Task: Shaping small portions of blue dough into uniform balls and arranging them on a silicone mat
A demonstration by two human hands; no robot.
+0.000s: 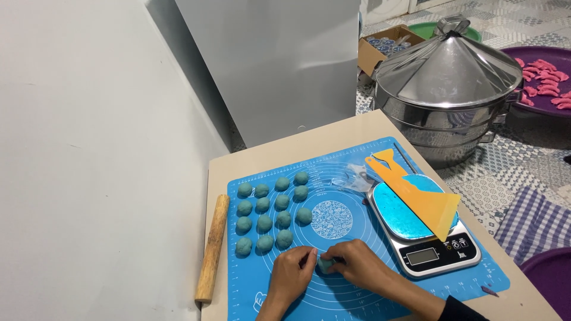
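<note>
On the blue mat point(357, 285), both hands, left point(291, 276) and right point(360, 264), pinch a teal dough lump point(325, 263) between fingertips, shaping step by the look, next likely rounding it to match the finished balls point(272, 214) just beyond.

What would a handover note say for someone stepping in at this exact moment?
Left hand and right hand: both pinch one blue dough piece between the fingertips, low over the mat.
Done: fifteen dough balls sit in rows on the mat's left side.
Nearby: rolling pin lies left of the mat; scale on the right carries blue dough with a yellow scraper across it.
Left: shape the held piece and portion the dough on the scale.
</note>
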